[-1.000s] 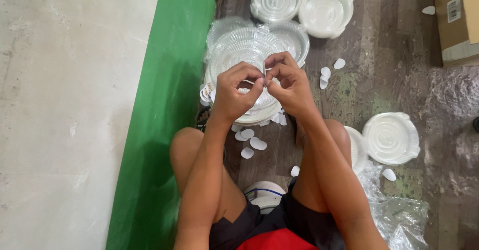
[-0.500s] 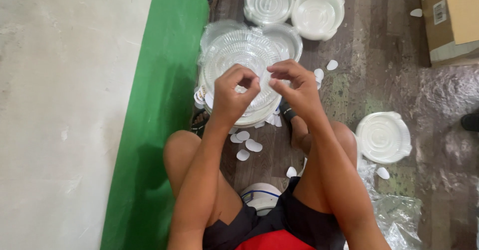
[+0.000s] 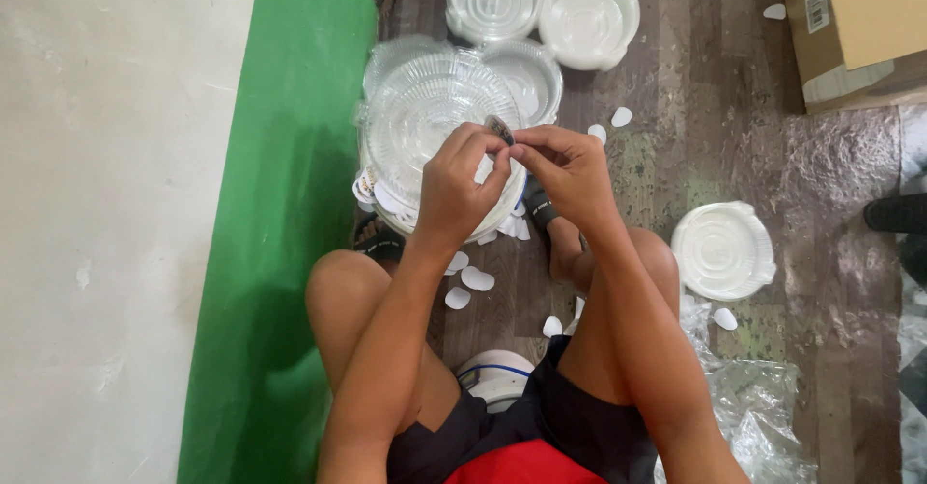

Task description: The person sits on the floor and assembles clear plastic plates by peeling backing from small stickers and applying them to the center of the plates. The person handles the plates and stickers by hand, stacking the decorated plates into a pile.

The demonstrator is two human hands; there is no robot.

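- Pinching a small dark-and-white sticker-like piece (image 3: 499,130) between the fingertips, the left hand (image 3: 462,187) and right hand (image 3: 568,170) meet above a stack of clear plastic lids (image 3: 415,122).
- Both hands are closed on the small piece: the left from below and left, the right from the right, thumb and forefinger tips touching it.
- The piece sits at the top of the two hands, over the near right part of the clear lid stack, which rests on the wooden floor (image 3: 695,108) between the person's knees and a green strip (image 3: 290,204).
- White oval paper bits (image 3: 476,278) lie scattered on the floor near the legs; a white round lid (image 3: 722,249) lies well to the right.
- Compared with half a second ago, the hands have drawn closer together, fingertips now joined on the piece where they were slightly apart.
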